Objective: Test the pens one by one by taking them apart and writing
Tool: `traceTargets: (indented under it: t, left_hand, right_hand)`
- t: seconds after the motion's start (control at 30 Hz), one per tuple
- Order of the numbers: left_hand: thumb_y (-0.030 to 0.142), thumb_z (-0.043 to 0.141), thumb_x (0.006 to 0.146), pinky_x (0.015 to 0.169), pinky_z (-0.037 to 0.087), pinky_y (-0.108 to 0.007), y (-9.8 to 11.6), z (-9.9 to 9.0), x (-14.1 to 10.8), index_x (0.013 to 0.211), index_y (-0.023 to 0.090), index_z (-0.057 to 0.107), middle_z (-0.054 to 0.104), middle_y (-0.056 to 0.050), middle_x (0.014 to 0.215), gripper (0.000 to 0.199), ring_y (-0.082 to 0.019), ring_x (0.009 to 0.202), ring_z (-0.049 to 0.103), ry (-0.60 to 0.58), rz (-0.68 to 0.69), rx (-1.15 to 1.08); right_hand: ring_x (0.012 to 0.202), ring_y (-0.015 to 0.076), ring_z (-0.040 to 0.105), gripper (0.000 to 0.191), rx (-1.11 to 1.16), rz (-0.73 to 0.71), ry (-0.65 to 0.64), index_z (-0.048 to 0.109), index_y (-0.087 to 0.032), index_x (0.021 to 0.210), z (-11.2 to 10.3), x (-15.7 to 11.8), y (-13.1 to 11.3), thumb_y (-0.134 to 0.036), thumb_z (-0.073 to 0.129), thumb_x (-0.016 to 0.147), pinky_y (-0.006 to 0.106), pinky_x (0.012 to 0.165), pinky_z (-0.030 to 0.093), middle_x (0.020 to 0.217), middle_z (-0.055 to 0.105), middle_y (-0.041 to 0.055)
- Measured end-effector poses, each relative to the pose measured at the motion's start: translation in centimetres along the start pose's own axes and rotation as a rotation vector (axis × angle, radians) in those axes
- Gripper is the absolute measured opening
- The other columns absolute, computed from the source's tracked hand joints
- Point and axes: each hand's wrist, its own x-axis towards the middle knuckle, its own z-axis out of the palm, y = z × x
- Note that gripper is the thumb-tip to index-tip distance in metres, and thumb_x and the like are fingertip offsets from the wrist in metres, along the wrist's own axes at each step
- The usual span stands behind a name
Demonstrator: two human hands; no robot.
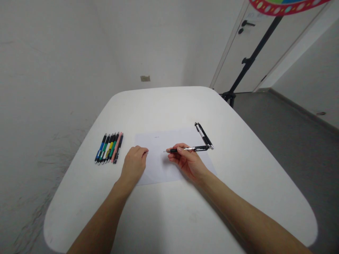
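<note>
My right hand [188, 163] grips a black and silver pen [194, 149] above a sheet of white paper [161, 169], the pen's tip pointing left. The paper bears a small dark mark near its top edge. My left hand [134, 163] rests over the paper's left edge with its fingers curled in; whether anything is between them is hidden. Two more black pens [203, 134] lie at the paper's upper right corner, one beside the other. Left of my left hand, several coloured pens [109, 148] lie side by side in a slanted row.
The white table [164, 106] has rounded corners and stands near a grey-white wall. Beyond its back right corner is a black stand [245, 65] with a colourful round board [287, 7] on top, before a door [254, 46].
</note>
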Motion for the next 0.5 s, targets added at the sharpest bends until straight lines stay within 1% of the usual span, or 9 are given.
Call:
traceTargets:
  t: [0.13,0.37,0.5]
  left_hand:
    - [0.017,0.049,0.09,0.08,0.049,-0.038,0.03,0.1,0.05,0.091,0.019,0.068,0.068,-0.008,0.087,0.02,-0.023,0.085,0.059,-0.006,0.039,0.02]
    - [0.014,0.048,0.091,0.081,0.051,-0.039,0.01,0.46,0.02,0.094,0.016,0.068,0.07,-0.008,0.089,0.02,-0.023,0.086,0.06,0.0,0.051,0.019]
    - [0.014,0.053,0.088,0.08,0.051,-0.038,0.04,0.35,0.06,0.102,0.016,0.066,0.07,-0.007,0.088,0.019,-0.022,0.085,0.061,0.038,0.036,0.022]
  right_hand:
    - [0.069,0.0127,0.07,0.023,0.003,0.0,0.003,0.069,-0.019,0.079,-0.02,0.0,0.05,-0.033,0.083,0.07,0.025,0.068,0.058,0.085,0.077,0.0058]
    - [0.069,0.0124,0.07,0.022,-0.002,-0.001,-0.01,0.069,-0.019,0.079,-0.02,0.07,0.06,-0.034,0.082,0.071,0.024,0.068,0.057,0.086,0.078,0.0059]
    - [0.069,0.0123,0.069,0.023,-0.007,-0.002,-0.013,0.069,-0.019,0.079,-0.05,0.04,0.01,-0.034,0.083,0.07,0.024,0.068,0.056,0.086,0.078,0.0051]
